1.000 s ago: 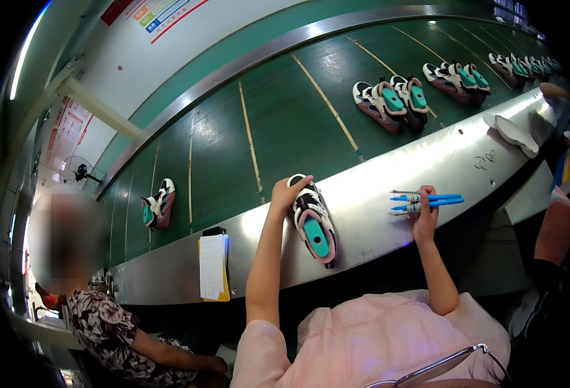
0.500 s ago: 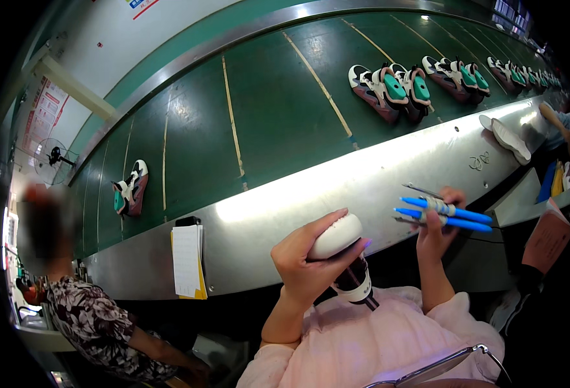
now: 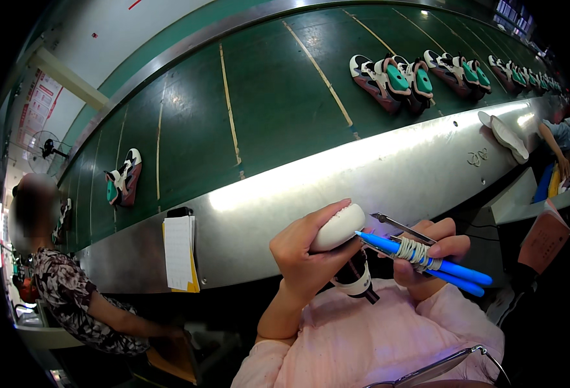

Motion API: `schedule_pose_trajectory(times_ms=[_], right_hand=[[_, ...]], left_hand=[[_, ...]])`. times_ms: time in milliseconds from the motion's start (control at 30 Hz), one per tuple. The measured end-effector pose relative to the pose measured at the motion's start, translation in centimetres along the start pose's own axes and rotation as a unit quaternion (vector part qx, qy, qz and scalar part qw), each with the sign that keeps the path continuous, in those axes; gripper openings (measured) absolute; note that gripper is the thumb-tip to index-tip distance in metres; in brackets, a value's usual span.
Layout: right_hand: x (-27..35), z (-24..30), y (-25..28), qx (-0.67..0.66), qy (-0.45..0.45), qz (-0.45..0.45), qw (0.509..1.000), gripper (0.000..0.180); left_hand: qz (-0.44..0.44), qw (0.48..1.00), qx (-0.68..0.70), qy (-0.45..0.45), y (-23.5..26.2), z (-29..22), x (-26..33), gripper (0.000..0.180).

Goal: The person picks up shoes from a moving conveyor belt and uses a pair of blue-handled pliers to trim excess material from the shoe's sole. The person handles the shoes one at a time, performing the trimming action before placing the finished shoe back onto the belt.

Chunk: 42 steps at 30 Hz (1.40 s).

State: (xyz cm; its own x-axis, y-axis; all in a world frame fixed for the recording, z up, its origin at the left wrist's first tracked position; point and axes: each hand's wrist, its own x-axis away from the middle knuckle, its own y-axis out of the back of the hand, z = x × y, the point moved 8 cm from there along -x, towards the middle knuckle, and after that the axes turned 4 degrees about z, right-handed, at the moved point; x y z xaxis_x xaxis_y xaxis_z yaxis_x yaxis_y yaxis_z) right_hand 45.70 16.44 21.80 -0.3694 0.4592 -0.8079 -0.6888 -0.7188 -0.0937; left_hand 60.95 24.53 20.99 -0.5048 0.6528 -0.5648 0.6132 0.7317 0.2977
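My left hand (image 3: 298, 252) is closed round a shoe (image 3: 342, 227), its rounded white toe up and its dark body with a white band hanging below. In my right hand (image 3: 437, 242) is a bundle of blue pens (image 3: 461, 271), wound together with pale cord or rubber bands. A slim metal tool (image 3: 401, 226) sticks out of the same grip; its exact kind is hard to make out. One pen tip meets the edge of the white toe or lies just in front of it; I cannot tell whether it touches.
A green conveyor belt (image 3: 194, 129) with pale cross lines carries pairs of shoes (image 3: 388, 84) at right and a single shoe (image 3: 125, 179) at left. On the metal edge (image 3: 278, 220) lie paper sheets (image 3: 180, 252), rubber bands (image 3: 477, 157) and white soles (image 3: 508, 137). A co-worker (image 3: 72, 284) sits at left.
My right hand has moved left with the pens, bringing their tips from well apart to the shoe's toe. The co-worker at left has shifted, and the view has turned slightly.
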Motion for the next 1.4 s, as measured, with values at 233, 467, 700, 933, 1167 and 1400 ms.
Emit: schedule_pose_trajectory(times_ms=[233,467,700,933,1167,1400], right_hand=[[0.2,0.6,-0.9,0.002,0.003,0.013,1.0,0.05],[0.4,0.8,-1.3,0.019,0.013,0.017,1.0,0.05],[0.0,0.5,-1.8,0.014,0.001,0.013,1.0,0.05],[-0.7,0.7,-2.3,0.032,0.003,0.025,0.999,0.05],[-3.1,1.4,-2.7,0.111,-0.042,0.081,0.99,0.049],[-4.2,1.7,-2.9,0.134,-0.065,0.109,0.983,0.047]], left_hand=[[0.002,1.0,-0.008,-0.011,0.4,0.0,0.5,0.042],[0.005,1.0,-0.007,-0.017,0.7,0.2,0.7,0.042],[-0.006,1.0,0.015,-0.017,1.2,0.6,0.6,0.043],[0.006,1.0,0.0,-0.004,1.7,0.1,0.0,0.041],[0.002,0.999,0.004,-0.034,1.5,-0.3,0.1,0.04],[0.0,0.997,-0.034,-0.069,1.5,-0.8,1.2,0.042]])
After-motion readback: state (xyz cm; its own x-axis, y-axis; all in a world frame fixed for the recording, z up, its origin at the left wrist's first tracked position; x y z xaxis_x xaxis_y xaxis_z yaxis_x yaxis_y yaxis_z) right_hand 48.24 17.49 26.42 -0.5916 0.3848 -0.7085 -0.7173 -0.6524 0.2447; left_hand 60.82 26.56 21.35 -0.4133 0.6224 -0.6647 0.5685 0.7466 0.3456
